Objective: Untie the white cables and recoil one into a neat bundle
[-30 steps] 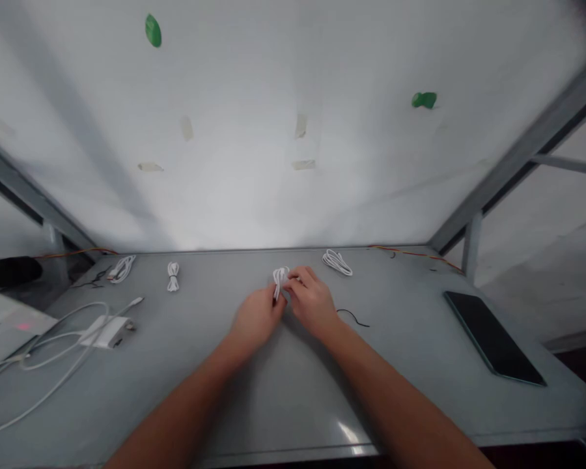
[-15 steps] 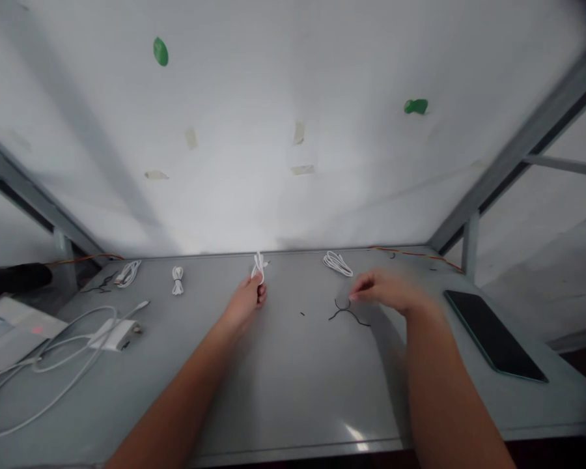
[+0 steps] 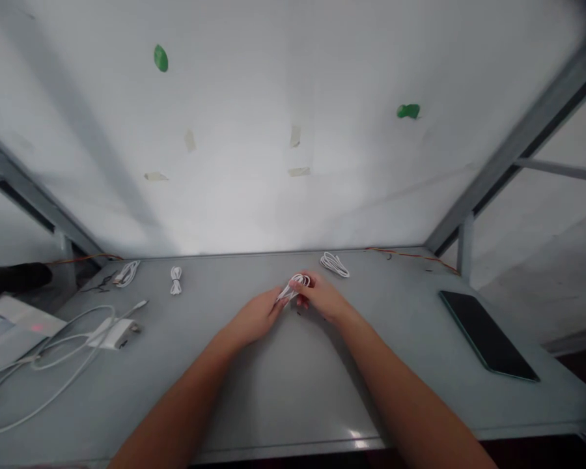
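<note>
A coiled white cable (image 3: 295, 286) is held up between my two hands, over the middle of the grey table. My left hand (image 3: 258, 316) is closed round its lower left end. On the other side, the fingers of my right hand (image 3: 323, 297) grip the upper right loops. Whether a black tie is also in my fingers I cannot make out. Just beyond my right hand lies another coiled white cable (image 3: 334, 264). A tiny black scrap (image 3: 299, 313) rests on the table below the hands.
To the left are a white cable bundle tied in the middle (image 3: 176, 281), another white coil (image 3: 128, 273), and a white charger (image 3: 110, 334) with a long looping cord. A white box (image 3: 24, 326) stands at far left. A dark tablet (image 3: 488, 335) lies at right.
My left hand has moved right with the cable. My right hand has come left from the black ties and now grips the cable too. Those ties no longer show on the table.
</note>
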{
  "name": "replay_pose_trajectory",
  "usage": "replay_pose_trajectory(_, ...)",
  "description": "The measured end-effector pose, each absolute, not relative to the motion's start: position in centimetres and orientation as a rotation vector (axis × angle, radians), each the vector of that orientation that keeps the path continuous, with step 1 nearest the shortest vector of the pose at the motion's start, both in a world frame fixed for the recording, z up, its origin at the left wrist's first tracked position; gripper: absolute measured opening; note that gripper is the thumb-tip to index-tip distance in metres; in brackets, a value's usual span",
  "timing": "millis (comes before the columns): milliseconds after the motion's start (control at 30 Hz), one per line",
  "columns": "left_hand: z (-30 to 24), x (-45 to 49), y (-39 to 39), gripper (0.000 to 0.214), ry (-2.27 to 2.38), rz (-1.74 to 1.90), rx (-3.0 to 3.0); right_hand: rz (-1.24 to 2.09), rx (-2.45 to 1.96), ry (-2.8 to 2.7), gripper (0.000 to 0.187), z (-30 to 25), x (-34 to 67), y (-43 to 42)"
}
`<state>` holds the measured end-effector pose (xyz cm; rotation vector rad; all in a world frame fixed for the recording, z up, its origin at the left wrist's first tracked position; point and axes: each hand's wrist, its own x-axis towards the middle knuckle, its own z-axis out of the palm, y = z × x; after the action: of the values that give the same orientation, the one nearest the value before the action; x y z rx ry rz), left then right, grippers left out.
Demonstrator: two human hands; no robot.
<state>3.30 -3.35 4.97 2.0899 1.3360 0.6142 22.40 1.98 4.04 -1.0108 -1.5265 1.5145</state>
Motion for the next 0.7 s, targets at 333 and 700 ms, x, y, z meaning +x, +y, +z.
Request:
replay_pose_trajectory(333,6.5,-9.4,-1.8,0.070,3.053,0.611,1.354,0.647,-1.595,-1.339,0.007,2.4,28.9,6.5)
replay_pose_trajectory(700,4.6,-7.4,-0.5,0.025,2.382,0.814,1.426,0.190,-1.461,-1.697,0.010,3.5,26.3,4.1)
